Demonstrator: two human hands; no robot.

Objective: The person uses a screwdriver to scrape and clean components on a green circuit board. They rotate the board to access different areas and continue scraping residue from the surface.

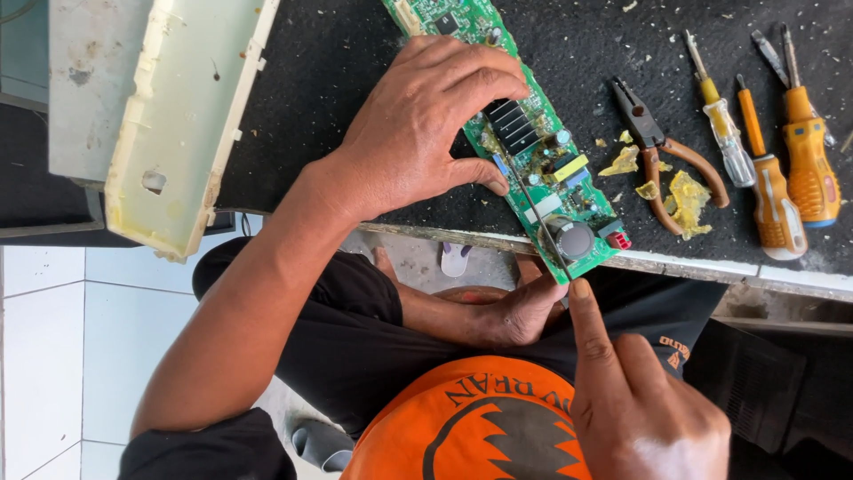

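Note:
A long green circuit board (pixel 569 191) lies slanted on the black work mat (pixel 338 80), its lower end at the table's front edge. My left hand (pixel 426 124) presses down on the board's middle, thumb against its near side, next to a black finned heat sink (pixel 514 126). My right hand (pixel 635 391) is below the table edge, gripping a thin metal tool (pixel 542 222). The index finger lies stretched along the tool. Its shaft runs up across the board past a large round capacitor (pixel 573 238).
Brown-handled pliers (pixel 662 151) lie right of the board among yellow scraps (pixel 689 200). Several orange and yellow screwdrivers (pixel 773 169) lie at the far right. A cream plastic casing (pixel 182 116) sits at the left. Below are my lap, a bare foot (pixel 498 316) and white floor tiles.

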